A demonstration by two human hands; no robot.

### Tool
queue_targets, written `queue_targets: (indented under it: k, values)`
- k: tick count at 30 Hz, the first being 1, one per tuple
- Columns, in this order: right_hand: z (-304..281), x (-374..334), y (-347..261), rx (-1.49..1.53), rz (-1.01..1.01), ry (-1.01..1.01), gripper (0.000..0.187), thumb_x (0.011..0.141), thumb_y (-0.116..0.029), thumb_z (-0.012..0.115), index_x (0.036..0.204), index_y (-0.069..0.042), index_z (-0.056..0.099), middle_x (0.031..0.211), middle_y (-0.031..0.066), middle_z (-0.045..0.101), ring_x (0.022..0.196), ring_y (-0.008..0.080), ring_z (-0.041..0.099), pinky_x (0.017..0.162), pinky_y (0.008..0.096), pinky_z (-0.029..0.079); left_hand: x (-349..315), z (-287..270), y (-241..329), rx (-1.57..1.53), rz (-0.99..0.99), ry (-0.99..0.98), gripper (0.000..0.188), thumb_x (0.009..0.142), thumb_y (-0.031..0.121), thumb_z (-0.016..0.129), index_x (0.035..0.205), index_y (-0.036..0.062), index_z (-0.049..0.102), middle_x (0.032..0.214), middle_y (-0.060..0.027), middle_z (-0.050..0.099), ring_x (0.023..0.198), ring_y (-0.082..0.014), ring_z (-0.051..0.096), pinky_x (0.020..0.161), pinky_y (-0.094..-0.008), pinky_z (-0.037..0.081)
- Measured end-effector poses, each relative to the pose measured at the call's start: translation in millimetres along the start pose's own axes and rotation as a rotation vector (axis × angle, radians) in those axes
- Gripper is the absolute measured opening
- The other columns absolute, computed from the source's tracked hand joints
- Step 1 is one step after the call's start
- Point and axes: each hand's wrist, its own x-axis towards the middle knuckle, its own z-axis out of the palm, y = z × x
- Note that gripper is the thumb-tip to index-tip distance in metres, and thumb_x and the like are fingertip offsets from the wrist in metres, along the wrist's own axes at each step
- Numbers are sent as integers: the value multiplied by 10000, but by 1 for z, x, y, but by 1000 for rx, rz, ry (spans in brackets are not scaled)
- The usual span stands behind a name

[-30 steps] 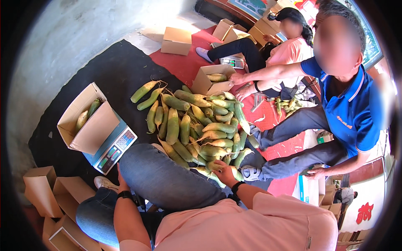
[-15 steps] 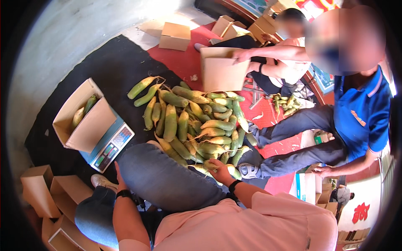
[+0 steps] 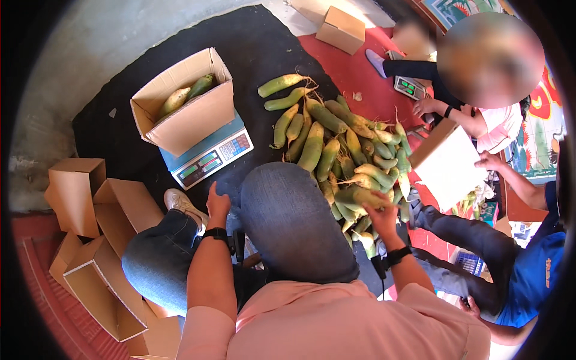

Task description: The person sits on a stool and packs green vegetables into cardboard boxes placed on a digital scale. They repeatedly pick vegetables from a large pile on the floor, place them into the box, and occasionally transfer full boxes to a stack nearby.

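My right hand (image 3: 383, 215) is closed round a green radish (image 3: 355, 196) at the near right edge of a heap of green radishes (image 3: 312, 147). Yellowish root ends and thin root hairs show on several of them. Beside my knee, my left hand (image 3: 217, 203) is empty, its thumb and forefinger apart. Ahead of it stands a blue-and-white digital scale (image 3: 207, 162) with lit green displays. An open cardboard box (image 3: 191, 125) sits tilted on the scale, with two radishes (image 3: 201, 87) visible inside.
Open empty cardboard boxes (image 3: 111, 288) lie at my left. A black ground sheet (image 3: 114, 129) spreads beneath the heap and scale. At right, a co-worker in blue (image 3: 534, 282) holds a carton (image 3: 447, 165); another person sits beyond by a second scale (image 3: 410, 88).
My right hand has lifted a radish from the heap's near edge. The view has swung left, so the scale and heap appear further right. The co-worker's carton has moved nearer to them.
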Motion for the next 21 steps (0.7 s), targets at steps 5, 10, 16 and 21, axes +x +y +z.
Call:
queue_targets:
  k: [5,10,16,21]
  values:
    - [10,46,-8,199,-5,175,437,781,-90,733,1159,17,541,1069,124,630,941,211,637,807,328,554,13,21,-14,12,17,-68,571,753,131,569,1320,136,499,1264,-193,555,1168,-349,533,996,-392,410]
    - [47,72,-9,800,318,318,400,850,-99,668,1198,-3,496,1117,131,587,921,231,638,798,355,566,35,31,-29,87,-57,-210,525,753,163,639,1268,117,545,1222,-183,585,1126,-339,563,966,-391,429]
    - [59,107,29,1065,446,574,362,882,-142,635,1166,17,478,1153,145,534,961,323,609,769,422,583,26,42,-38,25,-44,-266,499,750,180,669,1235,118,571,1112,-164,636,1001,-310,619,894,-388,461]
    - [80,151,48,1091,575,579,385,896,-186,624,1148,41,444,1159,160,490,952,336,598,774,447,584,65,61,-156,-240,-100,-218,496,742,155,648,1229,100,575,990,-143,660,912,-271,643,840,-371,482]
